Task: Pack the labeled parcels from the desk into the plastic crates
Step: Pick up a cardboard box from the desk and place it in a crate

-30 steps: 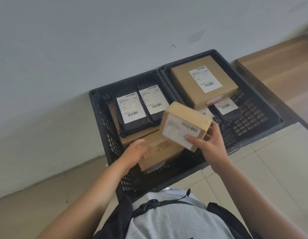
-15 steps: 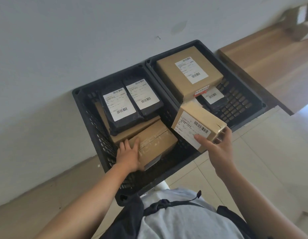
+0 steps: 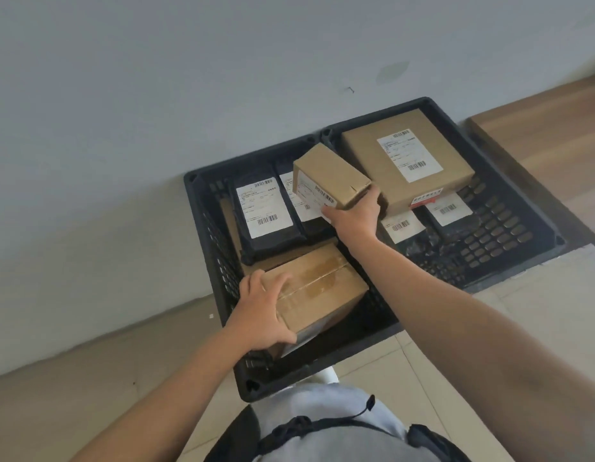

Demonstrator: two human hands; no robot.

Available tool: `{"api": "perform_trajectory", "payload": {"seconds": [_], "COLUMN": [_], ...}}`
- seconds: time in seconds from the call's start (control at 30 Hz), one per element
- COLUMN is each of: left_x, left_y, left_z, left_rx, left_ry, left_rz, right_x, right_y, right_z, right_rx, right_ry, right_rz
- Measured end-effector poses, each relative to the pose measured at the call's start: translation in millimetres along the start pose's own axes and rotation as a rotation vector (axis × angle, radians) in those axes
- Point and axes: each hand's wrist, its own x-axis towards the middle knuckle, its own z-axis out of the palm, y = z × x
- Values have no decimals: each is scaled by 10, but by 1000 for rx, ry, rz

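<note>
Two hands, two boxes, both over the left crate [image 3: 202, 235].

Right hand [image 3: 354, 216] grips a small box [image 3: 328, 176] from below, held in the air above the black pouches [image 3: 266, 211] near the wall between the crates; left hand [image 3: 261, 313] curls round the corner of a taped box [image 3: 318, 291] lying tilted in the near end. I'd judge the small box could slip, as only its near edge is held, or land askew on the pouches. It tilts label-face toward the person, long axis running from near-right to far-left. The right crate [image 3: 509, 225] holds a big box [image 3: 406, 161].
</note>
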Motion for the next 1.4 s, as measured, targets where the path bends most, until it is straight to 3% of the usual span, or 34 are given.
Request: {"api": "perform_trajectory", "payload": {"seconds": [0.33,0.5,0.7,0.77,0.87,0.93,1.03,1.17,1.4], "left_x": [-349,-326,-257,-257,-316,-373,-366,-141,337], "left_y": [-131,-317,-301,-114,165,282,319,270,203], "left_z": [-716,-1080,-1053,-831,-414,-201,28,235,446], "left_rx": [-264,-553,-931,-1006,-1157,-1324,-1441,-1400,-1414], "left_ry": [-10,-84,-159,-116,105,164,100,30,-23], "left_rz": [-54,-24,-64,-147,-261,-309,-423,-557,-656], "right_x": [519,85,-752,-930,-1040,-1040,-928,-692,-379], "right_y": [-135,-259,-148,-63,48,86,149,395,704], "right_z": [459,-91,-918,-1018,-1057,-1027,-916,-718,-577], "right_rx": [-195,-85,-76,-82,-81,-104,-236,-433,-563], "right_ry": [-204,-305,-657,-642,-599,-585,-545,-514,-435], "right_rz": [-61,61,300,343,355,339,331,354,373]}}
